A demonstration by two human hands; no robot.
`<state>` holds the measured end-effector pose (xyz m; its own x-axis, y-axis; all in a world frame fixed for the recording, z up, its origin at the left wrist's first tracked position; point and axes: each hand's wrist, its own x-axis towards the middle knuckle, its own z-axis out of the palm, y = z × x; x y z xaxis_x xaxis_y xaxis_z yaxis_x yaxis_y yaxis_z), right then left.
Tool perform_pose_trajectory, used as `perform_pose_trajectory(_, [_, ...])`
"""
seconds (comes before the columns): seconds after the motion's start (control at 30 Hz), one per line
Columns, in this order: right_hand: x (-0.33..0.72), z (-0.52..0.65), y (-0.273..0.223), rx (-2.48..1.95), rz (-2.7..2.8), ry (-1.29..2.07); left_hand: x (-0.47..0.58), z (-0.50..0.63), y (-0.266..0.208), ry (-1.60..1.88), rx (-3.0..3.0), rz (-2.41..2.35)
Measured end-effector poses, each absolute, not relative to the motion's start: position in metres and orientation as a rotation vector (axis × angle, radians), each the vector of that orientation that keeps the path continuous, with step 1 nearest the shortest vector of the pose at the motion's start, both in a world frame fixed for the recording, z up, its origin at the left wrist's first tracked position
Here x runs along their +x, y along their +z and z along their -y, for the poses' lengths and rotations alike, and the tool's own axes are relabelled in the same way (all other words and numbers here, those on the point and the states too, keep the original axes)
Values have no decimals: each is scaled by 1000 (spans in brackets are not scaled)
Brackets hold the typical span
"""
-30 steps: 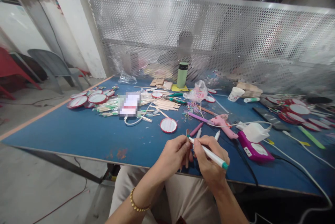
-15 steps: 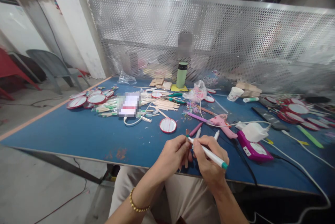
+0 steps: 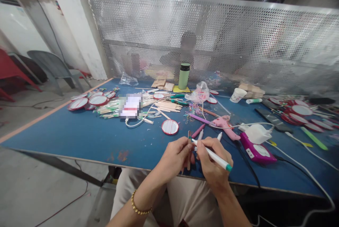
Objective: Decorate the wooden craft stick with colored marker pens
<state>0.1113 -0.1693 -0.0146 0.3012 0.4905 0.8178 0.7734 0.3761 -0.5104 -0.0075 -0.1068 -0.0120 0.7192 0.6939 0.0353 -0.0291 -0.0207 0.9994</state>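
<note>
Near the table's front edge, my left hand (image 3: 176, 156) is closed around a wooden craft stick (image 3: 189, 163), held roughly upright. A green mark shows near the stick's top end. My right hand (image 3: 215, 163) grips a white marker pen (image 3: 215, 157) with a green end, its tip pointing left, close beside the stick. Whether tip and stick touch I cannot tell. Just beyond my hands lie a round red-rimmed disc (image 3: 170, 127), a purple pen (image 3: 198, 131) and two more white markers, partly hidden by my right hand.
A pink glue gun (image 3: 226, 126), a magenta power strip (image 3: 258, 152) and white cables lie to the right. Farther back are loose craft sticks (image 3: 168, 105), a phone (image 3: 131, 106), a green bottle (image 3: 184, 76) and a paper cup (image 3: 237, 95). A perforated metal screen (image 3: 148, 25) borders the table.
The marker's tip has shifted slightly right and down, away from the stick's green mark, which now shows more plainly. My left hand and the stick have barely moved.
</note>
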Motion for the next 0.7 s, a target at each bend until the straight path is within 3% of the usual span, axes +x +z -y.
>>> perform_pose_trajectory(0.7, [111, 169, -15, -1267, 1365, -292, -7, 107, -12, 635, 1496, -561])
